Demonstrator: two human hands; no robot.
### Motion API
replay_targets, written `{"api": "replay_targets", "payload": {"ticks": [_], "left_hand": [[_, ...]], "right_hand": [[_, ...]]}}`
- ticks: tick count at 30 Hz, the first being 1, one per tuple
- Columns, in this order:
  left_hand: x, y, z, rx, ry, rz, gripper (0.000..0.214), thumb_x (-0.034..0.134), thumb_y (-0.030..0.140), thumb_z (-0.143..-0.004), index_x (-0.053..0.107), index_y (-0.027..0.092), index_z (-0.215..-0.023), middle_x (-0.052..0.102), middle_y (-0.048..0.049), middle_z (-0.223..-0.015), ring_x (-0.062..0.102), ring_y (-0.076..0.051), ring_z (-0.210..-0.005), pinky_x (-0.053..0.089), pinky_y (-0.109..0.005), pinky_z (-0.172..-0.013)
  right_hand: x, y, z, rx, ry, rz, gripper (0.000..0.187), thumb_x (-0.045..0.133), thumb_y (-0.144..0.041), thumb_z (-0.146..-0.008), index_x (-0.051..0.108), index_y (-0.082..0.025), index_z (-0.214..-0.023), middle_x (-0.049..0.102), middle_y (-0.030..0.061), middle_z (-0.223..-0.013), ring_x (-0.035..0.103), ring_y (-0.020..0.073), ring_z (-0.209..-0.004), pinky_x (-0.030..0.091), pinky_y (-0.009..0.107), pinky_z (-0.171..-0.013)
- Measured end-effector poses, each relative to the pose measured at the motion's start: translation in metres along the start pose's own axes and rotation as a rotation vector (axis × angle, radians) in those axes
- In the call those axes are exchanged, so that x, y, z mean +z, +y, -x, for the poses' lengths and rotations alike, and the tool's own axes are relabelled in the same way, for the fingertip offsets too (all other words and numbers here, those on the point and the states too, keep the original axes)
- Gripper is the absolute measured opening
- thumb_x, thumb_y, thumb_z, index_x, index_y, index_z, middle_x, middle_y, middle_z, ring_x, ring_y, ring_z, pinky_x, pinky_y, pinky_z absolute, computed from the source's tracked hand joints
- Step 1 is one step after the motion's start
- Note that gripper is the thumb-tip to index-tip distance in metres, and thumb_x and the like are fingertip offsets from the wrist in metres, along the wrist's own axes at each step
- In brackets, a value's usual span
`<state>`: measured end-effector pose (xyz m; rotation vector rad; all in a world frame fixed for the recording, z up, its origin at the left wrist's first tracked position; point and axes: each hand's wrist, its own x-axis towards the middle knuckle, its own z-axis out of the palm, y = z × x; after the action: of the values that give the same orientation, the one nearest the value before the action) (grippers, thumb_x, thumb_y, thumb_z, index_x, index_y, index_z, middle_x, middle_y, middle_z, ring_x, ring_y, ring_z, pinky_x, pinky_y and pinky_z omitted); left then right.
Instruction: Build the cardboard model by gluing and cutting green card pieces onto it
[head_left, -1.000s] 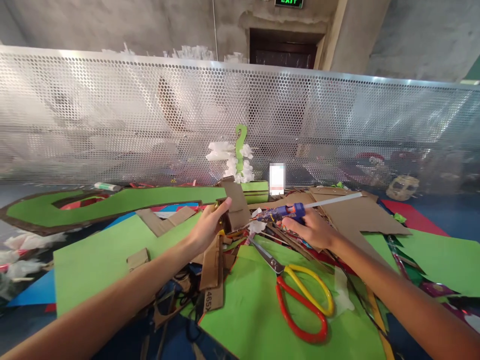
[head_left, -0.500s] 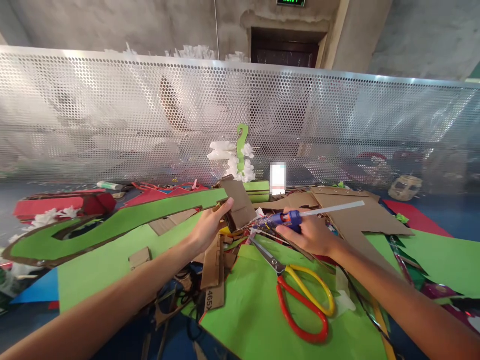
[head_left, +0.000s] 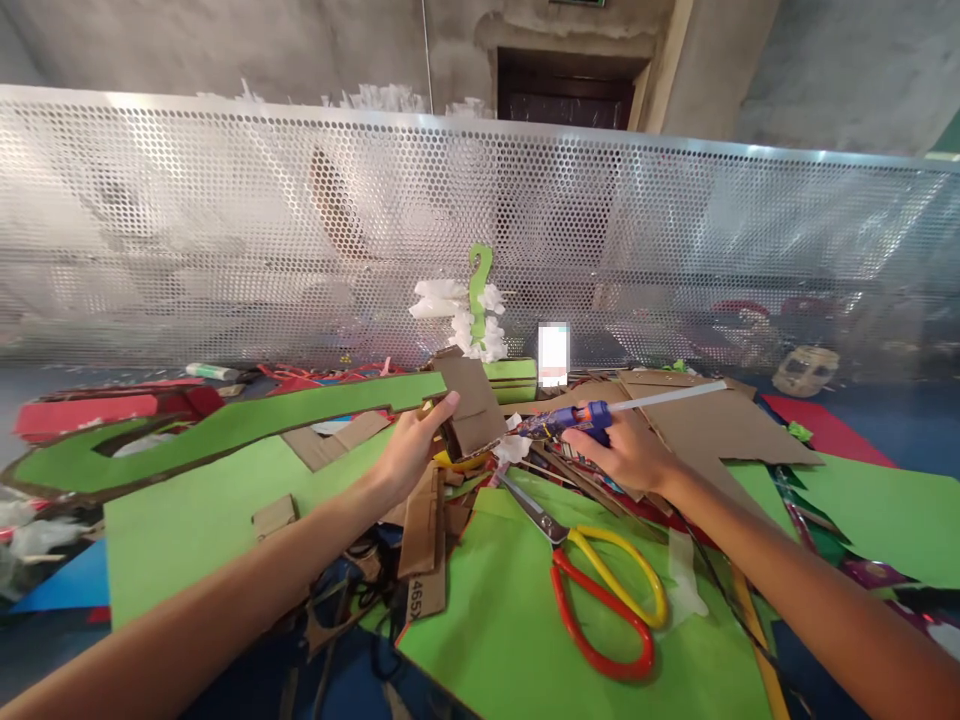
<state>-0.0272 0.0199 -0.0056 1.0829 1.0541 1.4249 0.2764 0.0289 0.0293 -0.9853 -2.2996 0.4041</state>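
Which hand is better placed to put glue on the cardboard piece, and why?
Right. The right hand already holds the glue gun, nozzle aimed at the cardboard piece, which the left hand steadies.

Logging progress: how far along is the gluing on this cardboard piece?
Done: a long green shape is already cut out, its end at the cardboard piece. In hand: the left hand holds that piece, and the right hand holds the glue gun with its nozzle at the piece's edge. Left: no finished joint shows; scissors and scraps lie around.
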Motion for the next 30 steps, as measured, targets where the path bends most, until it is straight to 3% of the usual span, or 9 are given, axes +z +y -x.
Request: {"api": "replay_targets", "payload": {"ticks": [7, 12, 15, 21, 30], "left_hand": [[0.000, -0.002, 0.000, -0.006, -0.046, 0.180, 0.053, 0.084, 0.050, -0.079, 0.074, 0.015, -0.117, 0.078, -0.0129, -0.127, 0.071, -0.033, -0.121, 0.060, -0.041, -0.100], [-0.001, 0.003, 0.004, -0.157, -0.023, 0.192, 0.051, 0.083, 0.044, -0.073, 0.074, 0.018, -0.115, 0.080, -0.0114, -0.119, 0.075, -0.036, -0.111, 0.065, -0.048, -0.089], [-0.001, 0.001, 0.007, -0.178, -0.073, 0.157, 0.054, 0.089, 0.048, -0.070, 0.075, 0.017, -0.112, 0.081, -0.0137, -0.113, 0.076, -0.037, -0.107, 0.065, -0.050, -0.088], [0.004, -0.003, 0.014, -0.167, -0.231, 0.091, 0.062, 0.092, 0.056, -0.068, 0.076, 0.013, -0.108, 0.079, -0.0194, -0.114, 0.075, -0.038, -0.108, 0.063, -0.050, -0.094], [0.011, 0.008, 0.010, -0.154, -0.190, 0.103, 0.057, 0.090, 0.048, -0.068, 0.075, 0.013, -0.111, 0.078, -0.0180, -0.122, 0.069, -0.041, -0.123, 0.058, -0.051, -0.104]], "right_hand": [[0.001, 0.006, 0.003, -0.013, -0.081, -0.229, 0.043, 0.058, -0.060, -0.101, 0.068, -0.020, -0.089, 0.062, 0.0007, -0.076, 0.056, 0.0183, -0.072, 0.042, 0.030, -0.068], [0.000, 0.000, 0.001, 0.011, -0.068, -0.421, 0.051, 0.059, -0.069, -0.097, 0.072, -0.020, -0.093, 0.060, 0.0007, -0.071, 0.050, 0.0147, -0.060, 0.041, 0.029, -0.057], [0.004, 0.002, 0.002, 0.053, -0.005, -0.490, 0.054, 0.060, -0.072, -0.096, 0.074, -0.020, -0.095, 0.058, 0.0003, -0.069, 0.047, 0.0132, -0.054, 0.038, 0.028, -0.051], [0.012, 0.004, 0.008, 0.071, 0.113, -0.511, 0.051, 0.057, -0.068, -0.100, 0.076, -0.021, -0.097, 0.060, 0.0015, -0.072, 0.050, 0.0128, -0.054, 0.039, 0.029, -0.050], [0.004, -0.003, 0.002, 0.112, 0.033, -0.453, 0.060, 0.055, -0.075, -0.096, 0.074, -0.018, -0.089, 0.054, -0.0009, -0.058, 0.050, 0.0134, -0.048, 0.038, 0.028, -0.047]]}}
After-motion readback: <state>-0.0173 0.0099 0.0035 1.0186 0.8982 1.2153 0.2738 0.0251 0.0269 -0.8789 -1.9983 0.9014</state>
